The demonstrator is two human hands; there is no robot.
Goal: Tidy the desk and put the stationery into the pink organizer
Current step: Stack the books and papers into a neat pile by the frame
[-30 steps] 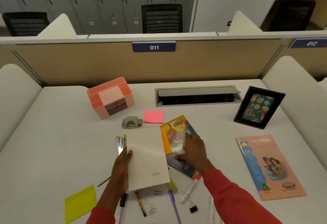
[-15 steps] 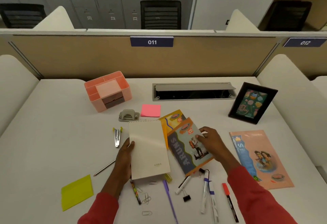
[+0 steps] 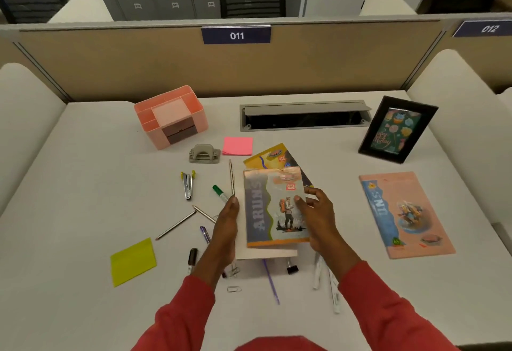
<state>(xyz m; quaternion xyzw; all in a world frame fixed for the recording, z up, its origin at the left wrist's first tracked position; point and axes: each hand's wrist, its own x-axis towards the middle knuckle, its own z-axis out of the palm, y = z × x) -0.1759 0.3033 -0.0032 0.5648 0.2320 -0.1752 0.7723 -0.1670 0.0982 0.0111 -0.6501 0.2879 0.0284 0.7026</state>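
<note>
The pink plastic organizer [image 3: 171, 116] with its open compartments and small dark drawers stands toward the far left of the white worktop [image 3: 83, 184], turned at an angle, with bare surface on its left and near sides. Nearer than the organizer and to its right, both hands hold a stack of booklets just above the worktop. The left hand [image 3: 225, 228] is closed along the stack's left edge, thumb up by the top corner, and the right hand [image 3: 318, 217] is clamped on the right edge, thumb pressed on the cover of the grey and orange booklet with a hiker picture [image 3: 274, 209]. A cream notebook [image 3: 266, 253] shows as a strip under that booklet's near edge, and a yellow booklet [image 3: 266, 156] lies beyond it. Between the organizer and the stack sit a grey hole punch [image 3: 204, 154] and a pink sticky-note pad [image 3: 238, 145], close together. Near of the organizer and left of the stack lie a metal staple remover with yellow tips [image 3: 187, 184], a green-capped marker [image 3: 220, 192] and two pencils [image 3: 177, 224] meeting at their tips. A lime sticky-note pad [image 3: 133, 262] lies apart, with open worktop around it. Far right of the organizer a black picture frame [image 3: 397, 129] stands tilted, and a pink booklet [image 3: 404, 215] lies flat near the right edge.
</note>
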